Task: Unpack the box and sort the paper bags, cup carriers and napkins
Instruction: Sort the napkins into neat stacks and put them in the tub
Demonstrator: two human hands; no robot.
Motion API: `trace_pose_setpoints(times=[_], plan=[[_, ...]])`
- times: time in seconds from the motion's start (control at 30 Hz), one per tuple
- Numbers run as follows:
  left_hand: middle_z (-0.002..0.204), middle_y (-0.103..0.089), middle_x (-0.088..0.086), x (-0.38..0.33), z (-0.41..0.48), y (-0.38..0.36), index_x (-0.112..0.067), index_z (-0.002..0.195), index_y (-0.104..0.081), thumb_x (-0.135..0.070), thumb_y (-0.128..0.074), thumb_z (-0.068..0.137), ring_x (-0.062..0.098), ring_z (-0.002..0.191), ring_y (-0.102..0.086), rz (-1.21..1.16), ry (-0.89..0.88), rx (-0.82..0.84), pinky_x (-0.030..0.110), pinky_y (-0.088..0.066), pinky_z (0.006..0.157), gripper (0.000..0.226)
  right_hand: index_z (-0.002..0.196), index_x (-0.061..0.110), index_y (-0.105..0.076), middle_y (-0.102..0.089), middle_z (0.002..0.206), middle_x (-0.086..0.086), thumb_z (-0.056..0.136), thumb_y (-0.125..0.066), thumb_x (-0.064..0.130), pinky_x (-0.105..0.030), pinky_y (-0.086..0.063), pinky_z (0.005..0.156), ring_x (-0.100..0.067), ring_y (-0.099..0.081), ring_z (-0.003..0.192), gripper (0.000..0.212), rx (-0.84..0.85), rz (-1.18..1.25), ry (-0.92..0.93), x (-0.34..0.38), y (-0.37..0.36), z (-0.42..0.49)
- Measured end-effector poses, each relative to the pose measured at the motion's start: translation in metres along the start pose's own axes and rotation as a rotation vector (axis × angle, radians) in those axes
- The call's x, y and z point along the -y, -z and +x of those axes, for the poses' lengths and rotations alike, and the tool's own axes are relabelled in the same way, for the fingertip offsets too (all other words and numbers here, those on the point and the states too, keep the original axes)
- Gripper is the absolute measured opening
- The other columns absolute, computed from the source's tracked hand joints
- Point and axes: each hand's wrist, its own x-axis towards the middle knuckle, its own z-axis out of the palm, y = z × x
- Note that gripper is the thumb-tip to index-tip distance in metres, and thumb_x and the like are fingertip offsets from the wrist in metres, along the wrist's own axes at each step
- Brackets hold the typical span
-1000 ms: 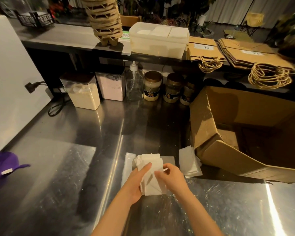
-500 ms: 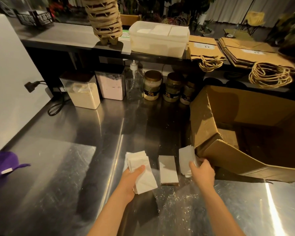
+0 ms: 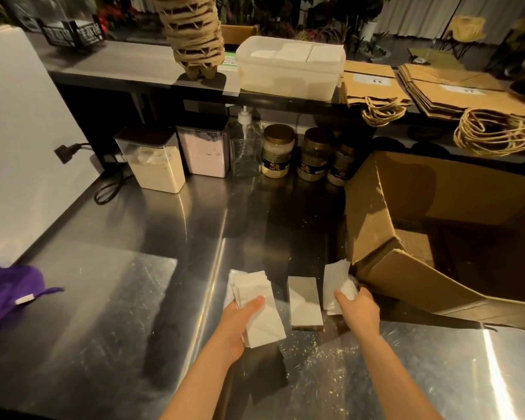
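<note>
Napkins (image 3: 262,310), flat white rectangles, scuffed steel counter (image 3: 103,298)

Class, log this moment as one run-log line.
left hand: holds napkin stack | right hand: grips napkin pile beside cardboard box | third pile: on counter between

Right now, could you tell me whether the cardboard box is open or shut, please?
Open: the cardboard box has its flaps spread outward, and its inside wall shows.

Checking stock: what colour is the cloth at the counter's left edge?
The cloth is purple; head view.
</note>
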Motion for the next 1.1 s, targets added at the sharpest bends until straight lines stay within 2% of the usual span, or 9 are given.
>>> trace_pose_setpoints(times=[0.23,0.4,0.47,0.57,0.63,0.73,0.83,1.0,1.1], plan=[[0.114,-0.064,0.015,0.004,0.000,-0.003,-0.019,0.121,-0.054,-0.022,-0.065,0.092,0.033,0.107,-0.061,0.019,0.034,0.024,0.051,-0.052,0.092,0.032,0.110,0.008,-0.061,-0.064,0.096,-0.010,0.094,-0.056,0.026,-0.032,-0.046,0.068,-0.024,-0.059,0.085,0.024,0.025,0.068,0.050,-0.003,0.000,0.005],[0.117,-0.063,0.017,0.003,0.003,-0.001,-0.018,0.127,-0.051,-0.024,-0.064,0.092,0.034,0.109,-0.061,0.020,0.046,0.027,0.053,-0.051,0.094,0.037,0.089,0.008,-0.059,-0.060,0.079,-0.007,0.093,-0.055,0.020,-0.024,-0.036,0.052,-0.014,-0.052,0.067,0.013,0.036,0.174,0.101,0.000,0.007,-0.004],[0.117,-0.063,0.017,0.004,0.004,-0.001,-0.018,0.126,-0.051,-0.024,-0.064,0.093,0.034,0.109,-0.061,0.014,0.058,0.022,0.052,-0.052,0.093,0.037,0.092,0.010,-0.060,-0.062,0.083,-0.007,0.093,-0.055,0.021,-0.025,-0.042,0.056,-0.016,-0.057,0.073,0.012,0.047,0.283,0.116,0.002,0.009,-0.009],[0.117,-0.062,0.017,0.005,0.005,-0.001,-0.018,0.127,-0.051,-0.024,-0.065,0.092,0.034,0.109,-0.060,0.011,0.076,0.014,0.050,-0.052,0.092,0.038,0.094,0.015,-0.060,-0.063,0.090,-0.007,0.092,-0.056,0.023,-0.036,-0.054,0.073,-0.022,-0.061,0.085,0.009,0.065,0.407,0.113,0.012,0.013,-0.017],[0.116,-0.062,0.016,0.005,0.004,-0.003,-0.018,0.126,-0.051,-0.024,-0.065,0.092,0.033,0.107,-0.060,0.020,0.087,0.015,0.048,-0.053,0.088,0.037,0.097,0.020,-0.059,-0.062,0.096,-0.002,0.093,-0.057,0.024,-0.034,-0.056,0.074,-0.018,-0.060,0.089,0.006,0.108,0.497,0.117,0.022,0.017,-0.025],[0.110,-0.064,0.013,0.005,0.004,-0.007,-0.018,0.122,-0.053,-0.022,-0.062,0.094,0.030,0.102,-0.061,0.031,0.087,0.036,0.042,-0.053,0.078,0.029,0.103,0.017,-0.061,-0.064,0.100,0.003,0.094,-0.058,0.022,-0.023,-0.053,0.068,-0.014,-0.062,0.092,0.011,0.277,0.621,0.167,0.042,0.026,-0.042],[0.106,-0.070,0.011,0.003,0.004,-0.012,-0.018,0.120,-0.059,-0.022,-0.061,0.095,0.028,0.098,-0.066,0.030,0.078,0.044,0.038,-0.054,0.071,0.025,0.106,0.015,-0.064,-0.068,0.104,-0.002,0.093,-0.058,0.017,-0.029,-0.056,0.078,-0.018,-0.066,0.096,0.014,0.503,0.720,0.222,0.057,0.031,-0.056],[0.116,-0.069,0.013,0.003,0.007,-0.016,-0.020,0.130,-0.057,-0.032,-0.047,0.101,0.034,0.107,-0.065,0.007,0.029,0.025,0.044,-0.059,0.074,0.032,0.106,0.012,-0.063,-0.066,0.106,-0.006,0.089,-0.064,0.016,-0.029,-0.058,0.075,-0.020,-0.065,0.097,0.018,0.732,0.455,0.195,0.063,0.015,-0.071],[0.118,-0.068,0.013,-0.001,0.002,-0.015,-0.019,0.131,-0.055,-0.028,-0.042,0.103,0.034,0.108,-0.063,0.011,-0.008,0.022,0.042,-0.058,0.073,0.032,0.112,0.015,-0.054,-0.062,0.104,-0.006,0.084,-0.070,0.019,-0.033,-0.061,0.074,-0.020,-0.066,0.087,0.032,0.669,0.334,0.093,0.057,0.002,-0.072]])
